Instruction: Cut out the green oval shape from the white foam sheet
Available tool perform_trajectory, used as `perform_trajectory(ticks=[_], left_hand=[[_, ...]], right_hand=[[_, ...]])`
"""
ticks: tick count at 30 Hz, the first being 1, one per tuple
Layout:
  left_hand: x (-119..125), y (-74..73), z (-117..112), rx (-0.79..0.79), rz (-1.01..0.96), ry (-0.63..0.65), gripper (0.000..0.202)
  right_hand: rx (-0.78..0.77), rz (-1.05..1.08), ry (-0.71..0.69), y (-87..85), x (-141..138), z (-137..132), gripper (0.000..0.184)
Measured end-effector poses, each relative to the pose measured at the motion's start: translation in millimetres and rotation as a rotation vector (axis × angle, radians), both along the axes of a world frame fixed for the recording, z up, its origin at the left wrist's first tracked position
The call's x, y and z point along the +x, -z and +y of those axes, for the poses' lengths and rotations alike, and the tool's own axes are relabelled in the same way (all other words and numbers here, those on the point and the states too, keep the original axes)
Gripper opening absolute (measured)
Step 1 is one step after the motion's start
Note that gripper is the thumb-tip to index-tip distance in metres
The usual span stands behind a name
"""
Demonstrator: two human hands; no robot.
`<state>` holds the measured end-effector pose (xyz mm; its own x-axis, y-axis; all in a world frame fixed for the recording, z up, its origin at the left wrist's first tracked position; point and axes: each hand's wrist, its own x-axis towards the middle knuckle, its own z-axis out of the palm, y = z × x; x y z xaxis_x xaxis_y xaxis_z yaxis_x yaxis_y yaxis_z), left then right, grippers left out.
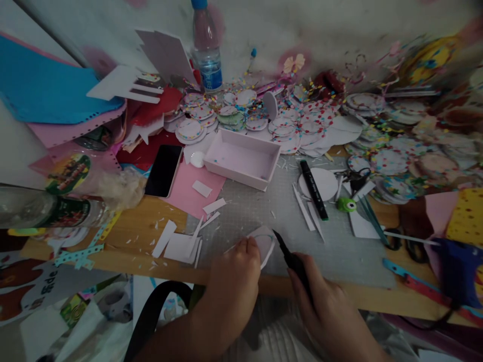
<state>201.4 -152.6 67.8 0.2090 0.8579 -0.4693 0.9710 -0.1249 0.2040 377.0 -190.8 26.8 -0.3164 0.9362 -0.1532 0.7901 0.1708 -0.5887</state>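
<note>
My left hand (234, 274) presses its fingers down on a small white paper piece (266, 242) lying on the grey cutting mat (287, 211) near the table's front edge. My right hand (320, 296) is closed round a black craft knife (292, 261), whose tip touches the right edge of that paper piece. Both forearms come in from the bottom of the view.
A pale pink tray (241, 161), a black phone (164, 170), a black marker (314, 190) and white paper scraps (181, 244) lie around the mat. Several printed paper circles (294, 120) pile up behind, with a water bottle (207, 50). Scissors (400, 239) and a blue tool (458, 269) lie right.
</note>
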Motion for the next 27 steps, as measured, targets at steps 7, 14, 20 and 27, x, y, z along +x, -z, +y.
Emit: perform_trajectory(ticks=[7, 14, 20, 27], left_hand=[[2.1, -3.3, 4.7, -0.076, 0.016, -0.001, 0.048], [1.2, -1.5, 3.1, -0.063, 0.000, -0.013, 0.047], [2.0, -0.6, 2.6, -0.030, 0.023, 0.002, 0.040], [3.1, 0.1, 1.7, -0.026, 0.028, -0.019, 0.040]], right_hand=[[0.065, -0.067, -0.041, 1.1, -2.1, 0.7, 0.020], [0.071, -0.182, -0.055, -0.5, -6.2, 3.2, 0.011], [0.037, -0.213, -0.050, 4.8, -7.1, 2.0, 0.007], [0.040, -0.237, -0.049, 5.2, -9.0, 3.0, 0.008]])
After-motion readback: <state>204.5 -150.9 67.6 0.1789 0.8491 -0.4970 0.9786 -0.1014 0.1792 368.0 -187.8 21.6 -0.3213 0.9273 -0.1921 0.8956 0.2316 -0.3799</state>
